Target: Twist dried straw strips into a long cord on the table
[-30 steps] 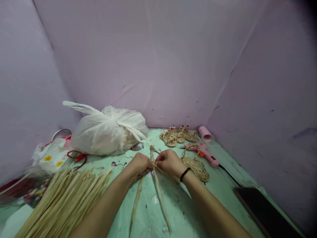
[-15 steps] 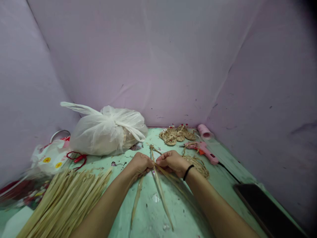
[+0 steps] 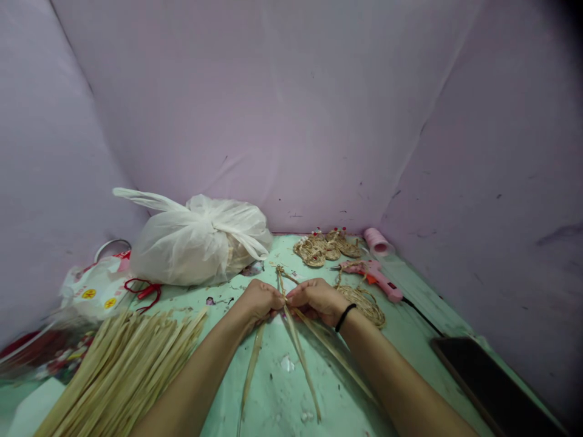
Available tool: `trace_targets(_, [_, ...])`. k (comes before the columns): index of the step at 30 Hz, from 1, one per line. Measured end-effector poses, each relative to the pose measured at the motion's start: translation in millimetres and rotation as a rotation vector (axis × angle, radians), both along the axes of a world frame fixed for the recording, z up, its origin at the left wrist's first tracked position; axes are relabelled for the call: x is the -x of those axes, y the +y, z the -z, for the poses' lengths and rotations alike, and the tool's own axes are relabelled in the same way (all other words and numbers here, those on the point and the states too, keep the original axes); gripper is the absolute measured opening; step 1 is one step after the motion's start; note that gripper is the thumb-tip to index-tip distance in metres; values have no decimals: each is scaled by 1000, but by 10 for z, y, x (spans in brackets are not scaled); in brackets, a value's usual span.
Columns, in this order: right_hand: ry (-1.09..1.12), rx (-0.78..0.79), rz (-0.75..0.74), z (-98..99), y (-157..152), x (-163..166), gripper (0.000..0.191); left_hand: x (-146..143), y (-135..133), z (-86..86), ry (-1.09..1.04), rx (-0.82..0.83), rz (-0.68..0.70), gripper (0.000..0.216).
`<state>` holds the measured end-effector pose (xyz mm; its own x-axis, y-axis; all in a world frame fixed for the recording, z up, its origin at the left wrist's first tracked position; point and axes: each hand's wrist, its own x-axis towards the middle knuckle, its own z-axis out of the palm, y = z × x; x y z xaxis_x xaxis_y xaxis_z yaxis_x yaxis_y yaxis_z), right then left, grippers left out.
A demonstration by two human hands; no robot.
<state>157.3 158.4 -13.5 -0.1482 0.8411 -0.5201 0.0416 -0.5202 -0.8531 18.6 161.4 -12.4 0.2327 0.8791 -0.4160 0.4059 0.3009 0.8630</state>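
Note:
In the middle of the table, my left hand and my right hand meet fingertip to fingertip. Both pinch a thin braid of dried plant strips, whose knotted end points away from me. Three loose strips hang toward me from the pinch: one under my left hand, a pale middle strip, and one from my right hand that runs along my right forearm. The exact crossing of the strips is hidden by my fingers. A black band circles my right wrist.
A bundle of dried strips lies at left, below a tied white plastic bag. Woven pieces, a coil of braided cord, a pink glue gun, a pink thread spool and a phone lie at right.
My fingertips have drawn closer together on the braid. The strip from my right hand, blurred before, now hangs still and clear. The other objects stay where they were.

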Motion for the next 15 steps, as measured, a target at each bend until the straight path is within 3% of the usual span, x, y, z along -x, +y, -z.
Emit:
trace_targets(8, [-2,-43,17,-14,-23,104,15,12,60,151,206,-176,47,14])
trace_targets(15, [40,-7,5,-84,-65,74,16,25,18,67,45,-87,29,16])
